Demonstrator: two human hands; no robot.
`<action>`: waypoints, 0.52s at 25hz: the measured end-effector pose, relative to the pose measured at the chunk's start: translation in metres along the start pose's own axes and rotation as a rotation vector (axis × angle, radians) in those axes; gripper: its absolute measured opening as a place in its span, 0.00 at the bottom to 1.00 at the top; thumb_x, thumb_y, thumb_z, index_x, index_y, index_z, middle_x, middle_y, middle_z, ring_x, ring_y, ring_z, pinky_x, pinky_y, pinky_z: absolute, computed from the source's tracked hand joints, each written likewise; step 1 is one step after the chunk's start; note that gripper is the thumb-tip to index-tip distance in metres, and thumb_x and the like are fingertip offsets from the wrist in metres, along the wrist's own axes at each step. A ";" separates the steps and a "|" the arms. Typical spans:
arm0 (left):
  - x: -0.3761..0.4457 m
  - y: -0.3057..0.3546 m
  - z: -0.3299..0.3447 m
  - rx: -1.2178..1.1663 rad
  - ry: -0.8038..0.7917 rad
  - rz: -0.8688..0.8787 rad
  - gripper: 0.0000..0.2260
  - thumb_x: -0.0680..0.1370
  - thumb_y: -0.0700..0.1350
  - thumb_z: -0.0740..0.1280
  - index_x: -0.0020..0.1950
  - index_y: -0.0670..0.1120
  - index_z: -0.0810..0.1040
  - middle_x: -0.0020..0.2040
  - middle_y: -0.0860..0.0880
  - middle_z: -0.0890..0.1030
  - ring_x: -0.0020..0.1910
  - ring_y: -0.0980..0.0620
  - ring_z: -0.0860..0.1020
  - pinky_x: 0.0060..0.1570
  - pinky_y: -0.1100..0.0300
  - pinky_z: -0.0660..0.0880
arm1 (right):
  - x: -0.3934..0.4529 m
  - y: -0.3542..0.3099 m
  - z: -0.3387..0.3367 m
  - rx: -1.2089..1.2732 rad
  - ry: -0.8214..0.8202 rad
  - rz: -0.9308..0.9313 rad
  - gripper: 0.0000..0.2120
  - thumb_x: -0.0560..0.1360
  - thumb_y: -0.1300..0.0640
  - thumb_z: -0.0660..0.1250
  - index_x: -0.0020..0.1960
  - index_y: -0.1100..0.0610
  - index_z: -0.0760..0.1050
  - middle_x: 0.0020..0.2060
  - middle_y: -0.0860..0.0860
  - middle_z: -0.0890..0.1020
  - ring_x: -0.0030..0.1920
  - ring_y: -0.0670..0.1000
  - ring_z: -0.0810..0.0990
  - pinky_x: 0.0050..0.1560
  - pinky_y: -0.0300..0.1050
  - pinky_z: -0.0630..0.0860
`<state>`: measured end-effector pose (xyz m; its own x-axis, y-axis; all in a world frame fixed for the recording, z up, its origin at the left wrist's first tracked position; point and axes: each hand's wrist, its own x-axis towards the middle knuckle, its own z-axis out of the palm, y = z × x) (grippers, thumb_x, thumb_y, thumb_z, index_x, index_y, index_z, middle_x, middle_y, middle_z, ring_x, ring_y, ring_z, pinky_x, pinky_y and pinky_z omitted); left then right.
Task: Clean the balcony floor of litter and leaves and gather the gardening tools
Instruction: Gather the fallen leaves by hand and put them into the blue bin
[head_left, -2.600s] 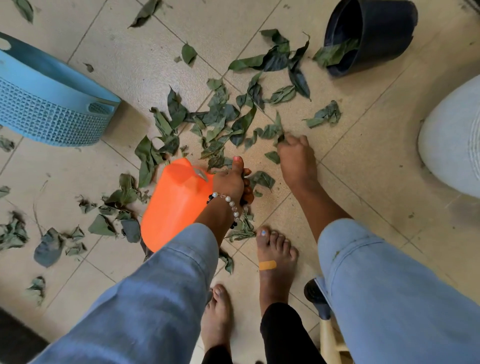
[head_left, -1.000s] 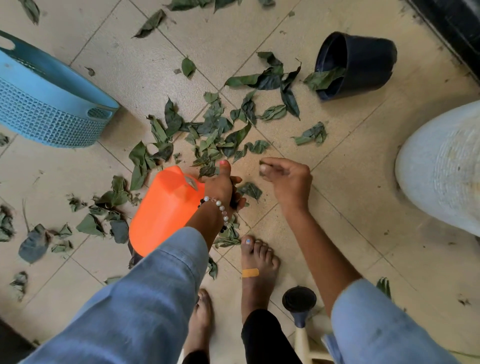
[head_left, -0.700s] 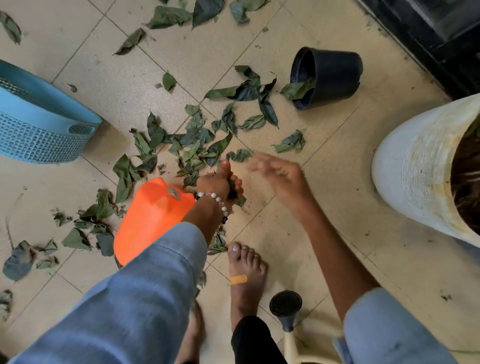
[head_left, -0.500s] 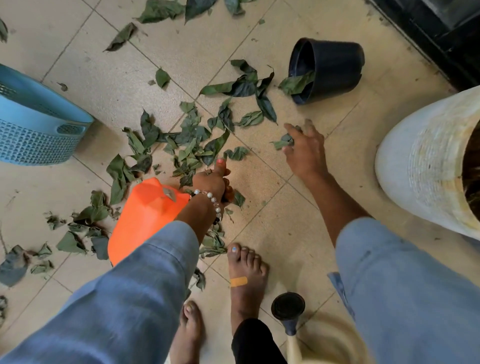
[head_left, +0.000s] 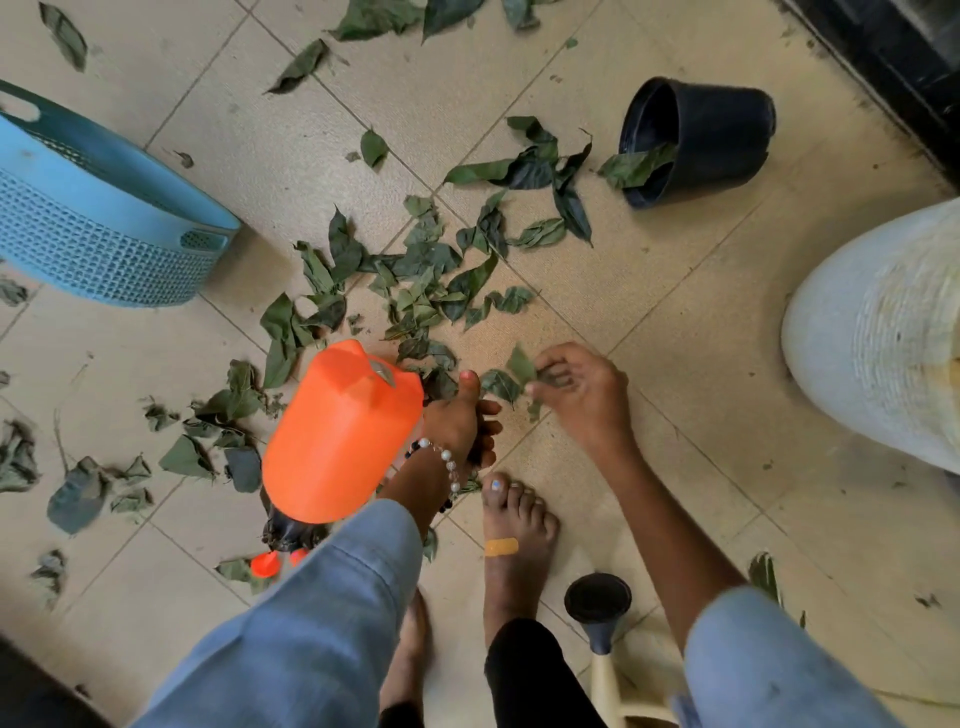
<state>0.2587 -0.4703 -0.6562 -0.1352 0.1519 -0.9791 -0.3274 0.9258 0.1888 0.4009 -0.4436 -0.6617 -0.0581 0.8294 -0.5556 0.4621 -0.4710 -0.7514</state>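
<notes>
Leaves (head_left: 426, 280) lie scattered across the tiled floor (head_left: 675, 322), thickest ahead of the person's feet. A basket (head_left: 104, 234) stands at the far left. A small pot (head_left: 696, 140) lies tipped on its side at the upper right, a leaf in its mouth; a large planter (head_left: 883, 332) sits right of it.

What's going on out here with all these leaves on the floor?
A person is bent over the tiled floor, clearing leaves by hand. The right hand pinches a few leaves, while the left hand grips an orange container. Many leaves lie scattered between a blue basket and a tipped black pot.
</notes>
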 end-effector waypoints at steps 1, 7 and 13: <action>-0.001 -0.006 0.000 -0.008 -0.022 -0.028 0.29 0.79 0.65 0.54 0.42 0.39 0.75 0.31 0.44 0.75 0.22 0.50 0.70 0.22 0.64 0.66 | -0.017 -0.006 0.008 -0.013 -0.057 -0.039 0.08 0.67 0.67 0.74 0.43 0.57 0.81 0.39 0.50 0.84 0.39 0.47 0.83 0.41 0.42 0.81; -0.012 -0.051 -0.028 -0.224 0.120 -0.139 0.20 0.78 0.55 0.66 0.48 0.36 0.74 0.33 0.42 0.76 0.28 0.46 0.76 0.28 0.57 0.75 | -0.058 -0.023 0.018 -0.251 -0.717 -0.041 0.11 0.74 0.63 0.68 0.51 0.50 0.83 0.56 0.46 0.82 0.61 0.43 0.75 0.62 0.38 0.71; -0.014 -0.078 -0.075 -0.219 0.200 -0.105 0.18 0.80 0.52 0.64 0.38 0.39 0.70 0.24 0.45 0.68 0.17 0.50 0.66 0.21 0.65 0.67 | -0.019 0.016 0.052 -0.608 -0.003 -0.081 0.17 0.74 0.64 0.66 0.62 0.54 0.77 0.60 0.57 0.76 0.61 0.58 0.73 0.60 0.49 0.72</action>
<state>0.2161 -0.5702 -0.6520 -0.2642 -0.0322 -0.9639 -0.5402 0.8329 0.1202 0.3630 -0.4823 -0.6817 -0.1162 0.8544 -0.5065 0.8784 -0.1496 -0.4539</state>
